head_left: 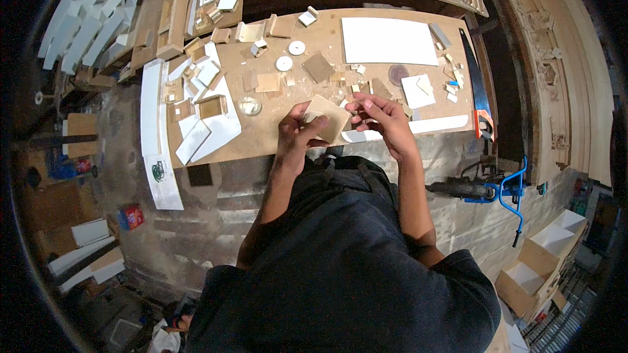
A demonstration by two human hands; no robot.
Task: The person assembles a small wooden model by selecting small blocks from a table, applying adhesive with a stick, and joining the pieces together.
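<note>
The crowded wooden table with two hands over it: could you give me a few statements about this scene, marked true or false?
1. The left hand holds a square panel. True.
2. The right hand is pressed flat on the table. False: the right hand is raised, its fingers bent; whether they hold anything small is unclear.
3. Two white discs lie on the table. True.
4. The saw is at the left end of the table. False: the saw is at the right end.
5. A blue bike is to the right, beyond the person's right arm. True.
</note>
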